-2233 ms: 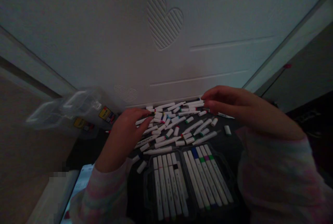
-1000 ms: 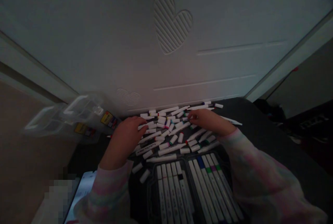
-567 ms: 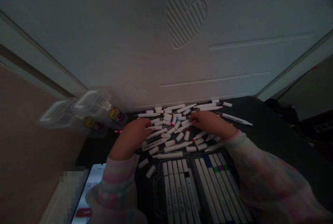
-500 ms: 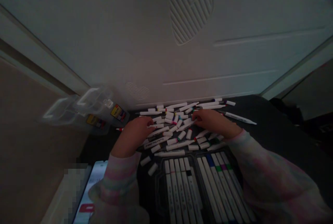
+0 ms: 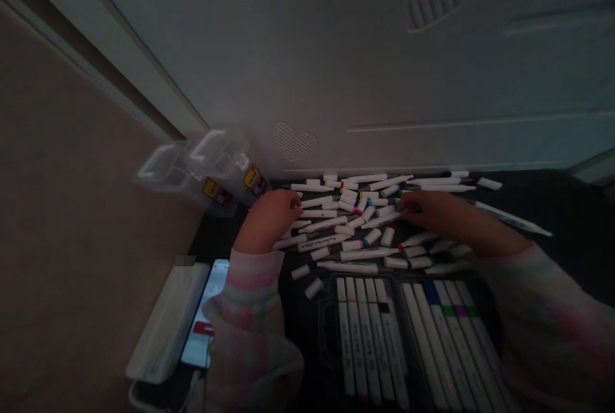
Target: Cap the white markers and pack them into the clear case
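Many white markers and loose caps lie scattered in a pile on the dark surface. At the pile's left side my left hand has its thumb and fingers curled at the end of a white marker with a red dot. To the right, my right hand pinches the end of another white marker, which slants down to the left among the caps. The exact contact of the fingertips is dim. Nearer to me lies a dark open case with two rows of white markers, some with coloured bands.
Two clear plastic boxes with labels stand at the left against a pale panel with carved hearts. A lit phone and a white oblong object lie by my left sleeve. A marker lies out to the right.
The camera view has turned left, so everything sits further right in the picture. Both hands stay at the pile, with little visible movement among the markers.
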Tool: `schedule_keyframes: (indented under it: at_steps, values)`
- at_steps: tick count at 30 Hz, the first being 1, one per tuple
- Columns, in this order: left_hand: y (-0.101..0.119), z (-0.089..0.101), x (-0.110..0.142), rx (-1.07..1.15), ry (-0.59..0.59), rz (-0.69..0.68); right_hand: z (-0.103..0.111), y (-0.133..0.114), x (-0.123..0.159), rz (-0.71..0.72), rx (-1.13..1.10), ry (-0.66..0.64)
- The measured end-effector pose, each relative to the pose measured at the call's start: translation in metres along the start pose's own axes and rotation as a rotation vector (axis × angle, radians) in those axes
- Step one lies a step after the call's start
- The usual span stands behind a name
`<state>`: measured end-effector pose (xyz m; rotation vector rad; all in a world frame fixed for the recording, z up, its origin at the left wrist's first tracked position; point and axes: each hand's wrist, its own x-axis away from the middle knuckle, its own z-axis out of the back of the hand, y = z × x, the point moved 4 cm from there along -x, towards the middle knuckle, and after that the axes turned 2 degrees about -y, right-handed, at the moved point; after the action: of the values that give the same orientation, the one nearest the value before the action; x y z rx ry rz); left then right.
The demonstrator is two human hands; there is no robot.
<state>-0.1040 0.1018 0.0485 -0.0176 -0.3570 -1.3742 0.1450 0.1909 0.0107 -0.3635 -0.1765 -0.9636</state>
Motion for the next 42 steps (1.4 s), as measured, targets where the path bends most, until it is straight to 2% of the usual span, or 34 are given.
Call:
schedule_keyframes:
  at_steps: [9, 13, 18, 21, 26, 29, 32, 35, 42]
  values:
    - [-0.016, -0.002, -0.002, 0.007, 0.006, 0.093, -0.001, 0.001, -0.001, 0.011, -0.017, -0.007]
    - [-0.024, 0.000, -0.002, 0.041, 0.071, 0.126, 0.000, 0.000, 0.000, -0.025, -0.003, -0.012]
    - [-0.030, -0.003, -0.010, 0.089, 0.188, 0.142, 0.001, -0.002, 0.001, 0.012, 0.010, 0.020]
    - [-0.024, -0.010, -0.017, 0.100, 0.230, 0.101, 0.001, -0.003, 0.001, 0.030, 0.021, 0.038]
    - [-0.001, -0.020, -0.025, 0.069, 0.267, -0.011, 0.002, -0.004, 0.002, 0.020, 0.004, 0.028]
    - [0.002, -0.021, -0.026, 0.036, 0.277, -0.015, 0.004, -0.006, 0.003, 0.016, 0.012, 0.027]
    - [-0.006, -0.018, -0.026, 0.008, 0.277, 0.028, 0.006, -0.008, 0.004, 0.011, 0.020, 0.034]
    - [-0.011, -0.017, -0.026, -0.018, 0.252, 0.047, 0.007, -0.009, 0.005, 0.022, 0.017, 0.039]
    - [-0.009, -0.020, -0.028, -0.078, 0.191, 0.056, 0.007, -0.007, 0.005, 0.042, 0.014, 0.052]
